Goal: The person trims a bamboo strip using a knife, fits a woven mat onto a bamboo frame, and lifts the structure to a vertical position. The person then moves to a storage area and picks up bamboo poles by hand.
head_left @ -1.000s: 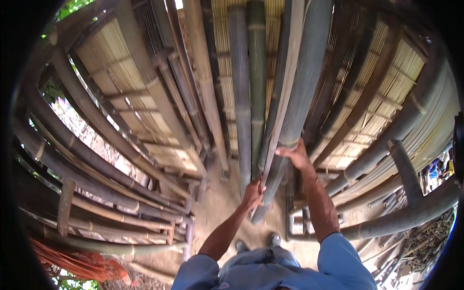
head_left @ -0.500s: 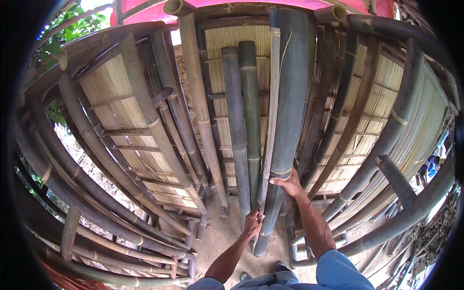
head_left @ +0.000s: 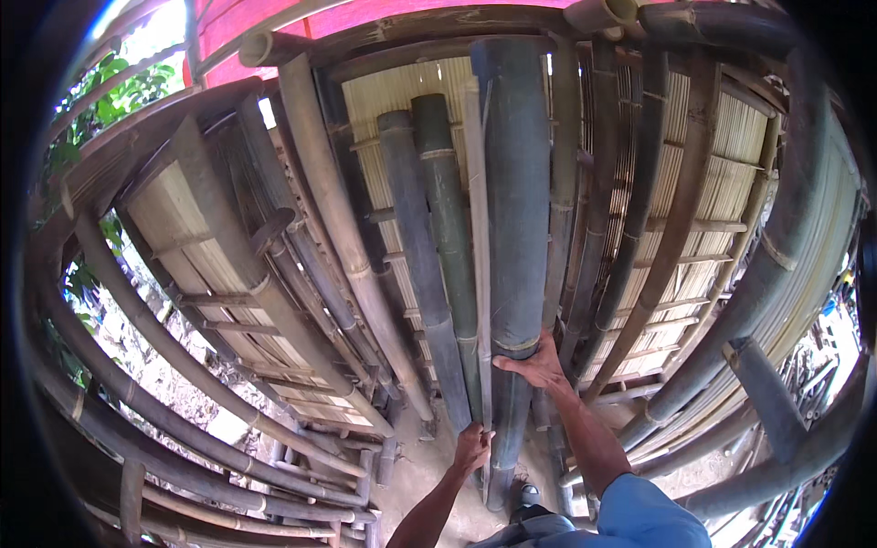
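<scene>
A thick grey-green bamboo pole [head_left: 519, 201] stands nearly upright before me, its lower end close to the ground by my foot. My right hand [head_left: 537, 363] is closed against its right side at a pale node ring, thumb across the front; the other fingers are partly hidden behind it. Along the pole's left side runs a thin pale bamboo strip [head_left: 480, 274]. Low down, my left hand [head_left: 474, 447] is closed in a fist around this strip. Just left of it lean a green bamboo pole [head_left: 448, 210] and a greyish bamboo pole [head_left: 422, 247].
Behind the poles is a woven bamboo panel [head_left: 365, 91] in a bamboo frame, with a thick crossbar [head_left: 438, 26] on top. Bamboo rails [head_left: 219, 457] curve along the left. A short bamboo post [head_left: 766, 388] juts up at right. Dirt ground [head_left: 416, 470] shows below.
The view has turned, so the poles and panels sit farther left in it, and the thick pole looks more upright. Both hands keep their holds.
</scene>
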Available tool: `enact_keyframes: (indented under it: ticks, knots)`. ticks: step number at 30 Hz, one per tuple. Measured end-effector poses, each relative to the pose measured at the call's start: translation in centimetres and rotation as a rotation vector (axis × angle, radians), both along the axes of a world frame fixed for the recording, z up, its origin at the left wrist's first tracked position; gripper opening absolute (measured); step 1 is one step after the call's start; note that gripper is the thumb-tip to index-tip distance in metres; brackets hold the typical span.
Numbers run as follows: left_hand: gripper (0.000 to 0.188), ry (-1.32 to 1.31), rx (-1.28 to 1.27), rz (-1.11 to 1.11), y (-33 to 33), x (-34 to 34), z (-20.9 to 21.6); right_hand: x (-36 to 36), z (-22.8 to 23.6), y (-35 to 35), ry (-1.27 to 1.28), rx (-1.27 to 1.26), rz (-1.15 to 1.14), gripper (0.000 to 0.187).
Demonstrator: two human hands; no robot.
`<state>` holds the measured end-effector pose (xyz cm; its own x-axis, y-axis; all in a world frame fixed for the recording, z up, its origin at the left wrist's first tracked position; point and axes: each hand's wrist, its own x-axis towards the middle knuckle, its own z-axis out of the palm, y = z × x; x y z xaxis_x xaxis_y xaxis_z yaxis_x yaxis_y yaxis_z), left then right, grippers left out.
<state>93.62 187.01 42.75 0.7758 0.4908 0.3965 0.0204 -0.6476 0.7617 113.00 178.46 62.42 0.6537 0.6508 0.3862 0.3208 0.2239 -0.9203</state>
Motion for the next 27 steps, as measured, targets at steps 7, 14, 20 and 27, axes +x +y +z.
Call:
enact_keyframes:
  ticks: [7, 14, 20, 27]
  knots:
    - [0.009, 0.049, 0.013, 0.108, 3.1, -0.7, -1.7, 10.3, -1.0, 4.4, 0.029, -0.076, -0.291, 0.094]
    - [0.006, 0.019, -0.114, 0.153, 3.6, -1.7, 0.0, 14.2, 0.4, 5.6, 0.049, -0.269, -0.377, 0.107]
    - [0.005, 0.079, -0.041, 0.199, 5.3, -0.6, 0.2, 18.2, -1.9, 6.4, -0.300, -0.455, -0.743, 0.116]
    - [0.004, -0.027, -0.127, 0.209, 6.6, -1.5, -0.1, 14.4, 4.9, 12.4, -0.739, -0.009, -0.649, 0.085]
